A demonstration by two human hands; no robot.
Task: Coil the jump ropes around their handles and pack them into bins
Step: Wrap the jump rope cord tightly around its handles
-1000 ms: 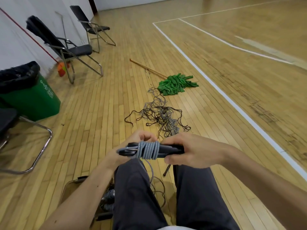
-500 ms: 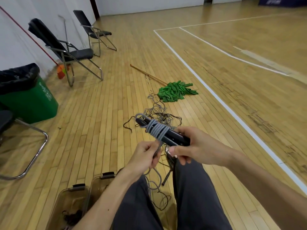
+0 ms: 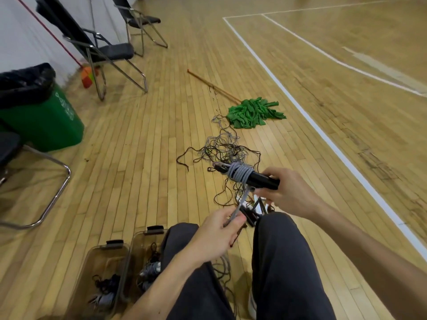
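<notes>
Coiled ropes (image 3: 150, 267) in both bins (image 3: 114, 243); right hand (image 3: 286, 192) tight around handles (image 3: 261, 179), left hand (image 3: 215, 236) pinch on rope (image 3: 241, 200).

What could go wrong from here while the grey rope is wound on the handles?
1. The coil sits nearer the free tips of the handles, and the right hand grips only the other end; if the left hand slackens the rope, turns might slide off.
2. Loose rope hangs between the legs to the floor; it may catch on a leg.
3. The tangle lies close ahead; the rope could snag in it.
</notes>
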